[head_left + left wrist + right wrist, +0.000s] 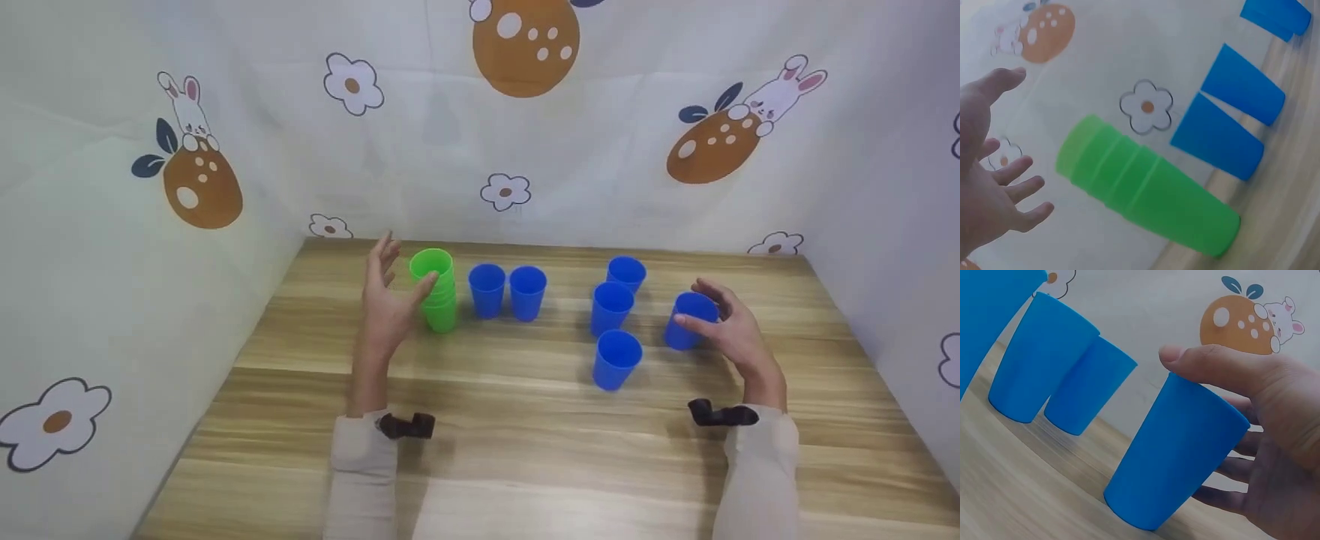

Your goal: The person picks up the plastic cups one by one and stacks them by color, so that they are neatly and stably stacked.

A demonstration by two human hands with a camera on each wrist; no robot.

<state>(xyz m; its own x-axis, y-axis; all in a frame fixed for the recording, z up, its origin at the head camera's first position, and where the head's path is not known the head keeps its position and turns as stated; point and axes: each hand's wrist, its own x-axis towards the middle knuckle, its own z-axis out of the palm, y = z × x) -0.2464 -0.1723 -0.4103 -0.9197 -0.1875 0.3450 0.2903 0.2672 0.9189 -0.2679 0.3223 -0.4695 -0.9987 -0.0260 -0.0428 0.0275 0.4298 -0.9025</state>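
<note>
My left hand (388, 311) is beside a stack of nested green cups (441, 311), its thumb and fingers spread. In the left wrist view a gap separates the hand (996, 169) from the green stack (1145, 191). On the right, my right hand (739, 334) is around a single upright blue cup (684, 330). The right wrist view has the extended thumb (1213, 365) over this cup's rim (1176, 450), with the other fingers on its far side, partly hidden. Those fingers are not seen closed on the cup; contact is unclear.
Two blue cups (487, 292) (528, 294) stand side by side, right of the green stack. Three more blue cups (626, 271) (612, 309) (616, 361) form a rough line left of my right hand. A patterned cloth (427, 150) borders the wooden table (525, 435).
</note>
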